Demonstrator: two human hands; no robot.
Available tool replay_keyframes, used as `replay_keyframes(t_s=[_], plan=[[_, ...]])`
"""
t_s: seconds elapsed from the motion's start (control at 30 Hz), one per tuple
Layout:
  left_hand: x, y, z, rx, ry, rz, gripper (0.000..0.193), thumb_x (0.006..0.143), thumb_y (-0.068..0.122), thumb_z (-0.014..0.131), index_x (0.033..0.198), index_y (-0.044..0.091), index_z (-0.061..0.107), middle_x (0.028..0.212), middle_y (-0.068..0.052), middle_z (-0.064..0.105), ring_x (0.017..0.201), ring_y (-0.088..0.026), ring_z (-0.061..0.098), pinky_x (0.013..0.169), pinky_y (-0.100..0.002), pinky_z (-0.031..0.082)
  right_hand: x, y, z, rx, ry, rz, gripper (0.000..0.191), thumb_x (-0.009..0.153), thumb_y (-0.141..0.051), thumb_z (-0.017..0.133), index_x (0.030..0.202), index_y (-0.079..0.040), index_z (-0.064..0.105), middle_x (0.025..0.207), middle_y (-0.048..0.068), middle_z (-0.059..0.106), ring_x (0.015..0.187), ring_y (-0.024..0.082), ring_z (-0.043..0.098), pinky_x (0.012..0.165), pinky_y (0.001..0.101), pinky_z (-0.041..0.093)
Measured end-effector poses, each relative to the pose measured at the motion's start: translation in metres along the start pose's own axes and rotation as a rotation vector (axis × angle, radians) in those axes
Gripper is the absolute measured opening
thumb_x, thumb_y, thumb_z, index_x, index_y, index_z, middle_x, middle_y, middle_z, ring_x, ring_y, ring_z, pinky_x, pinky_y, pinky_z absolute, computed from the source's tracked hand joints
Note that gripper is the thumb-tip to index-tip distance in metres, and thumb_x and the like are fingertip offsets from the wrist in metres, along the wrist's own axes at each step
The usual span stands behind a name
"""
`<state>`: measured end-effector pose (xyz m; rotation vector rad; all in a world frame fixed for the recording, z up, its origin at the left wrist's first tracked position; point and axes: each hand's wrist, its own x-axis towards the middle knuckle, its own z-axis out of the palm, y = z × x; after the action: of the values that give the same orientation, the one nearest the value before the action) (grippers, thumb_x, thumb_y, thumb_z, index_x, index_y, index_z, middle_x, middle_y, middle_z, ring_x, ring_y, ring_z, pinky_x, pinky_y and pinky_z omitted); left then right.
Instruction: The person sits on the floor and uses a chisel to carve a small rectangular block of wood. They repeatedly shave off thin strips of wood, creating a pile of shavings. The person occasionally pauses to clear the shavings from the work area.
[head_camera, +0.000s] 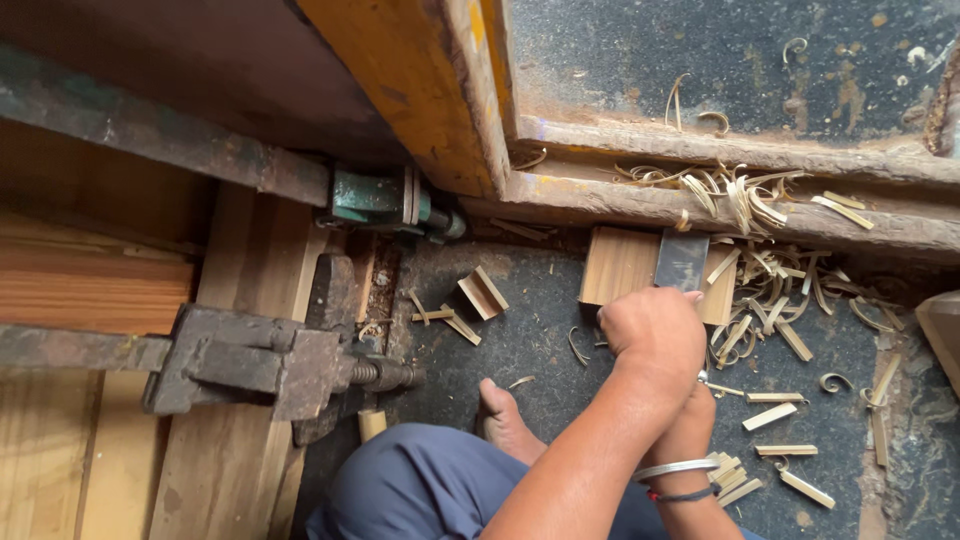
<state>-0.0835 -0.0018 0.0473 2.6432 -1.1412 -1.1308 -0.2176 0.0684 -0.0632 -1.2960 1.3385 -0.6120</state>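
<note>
— Crouching on the workshop floor, a person is pressing a flat metal blade down onto a small wooden block. Which hand is doing the work?

— The upper hand is clenching around the blade's top. From this crossing of the arms it is hard to say whether it is the left or the right. The other hand, wearing a silver bangle, is sitting beneath it, mostly hidden; its grip cannot be told.

— Where is the block sitting?

— Standing on the floor, just below a rusty steel beam, probably so the cut is meeting firm ground.

— And around it?

— Thin wood strips are lying scattered beside the block. A bare foot is resting near it, with an iron clamp gripping planks at left.
</note>
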Motion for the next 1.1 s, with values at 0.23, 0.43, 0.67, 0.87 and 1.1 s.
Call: replay_keyframes(t_s=[0.23,0.43,0.67,0.87,1.1], plan=[[0.004,-0.021,-0.024,-0.161,-0.026,0.042,0.059,0.095,0.063,0.058,0.095,0.009,0.079,0.099,-0.018,0.075,0.095,-0.036,0.073,0.078,-0.047,0.058,-0.018,-0.089,-0.022,0.403,-0.074,0.361,0.047,0.105,-0.028,0.049,0.152,-0.022,0.05,0.072,0.003,0.056,0.049,0.012,0.05,0.037,0.0282,0.04],[0.012,-0.018,-0.022,-0.275,0.311,0.118,0.039,0.085,0.041,0.075,0.095,0.004,0.071,0.099,-0.019,0.072,0.095,-0.038,0.07,0.079,-0.05,0.055,-0.032,-0.135,-0.069,0.358,0.1,0.422,0.057,0.103,-0.033,0.042,0.159,-0.027,0.035,0.073,0.009,0.057,0.049,0.016,0.053,0.037,0.0326,0.045],[0.026,-0.011,-0.003,-0.359,0.469,0.135,0.026,0.09,0.03,0.071,0.089,0.005,0.066,0.095,-0.015,0.069,0.089,-0.037,0.069,0.079,-0.05,0.053,-0.027,-0.111,-0.069,0.395,0.136,0.385,0.057,0.105,-0.031,0.045,0.161,-0.025,0.038,0.073,0.006,0.056,0.049,0.014,0.053,0.037,0.0306,0.045],[0.025,-0.008,-0.011,-0.354,0.436,0.001,0.023,0.088,0.029,0.069,0.084,0.006,0.07,0.09,-0.016,0.073,0.089,-0.037,0.07,0.079,-0.051,0.053,-0.023,-0.113,-0.052,0.406,0.039,0.408,0.056,0.1,-0.03,0.048,0.156,-0.022,0.043,0.073,0.006,0.058,0.049,0.011,0.055,0.037,0.0278,0.046],[0.025,-0.012,-0.017,-0.351,0.368,-0.065,0.023,0.087,0.029,0.068,0.086,0.008,0.076,0.086,-0.017,0.075,0.086,-0.037,0.073,0.082,-0.048,0.055,-0.025,-0.107,-0.046,0.42,0.023,0.504,0.057,0.098,-0.029,0.05,0.155,-0.024,0.042,0.071,0.006,0.057,0.046,0.012,0.053,0.034,0.0287,0.044]])
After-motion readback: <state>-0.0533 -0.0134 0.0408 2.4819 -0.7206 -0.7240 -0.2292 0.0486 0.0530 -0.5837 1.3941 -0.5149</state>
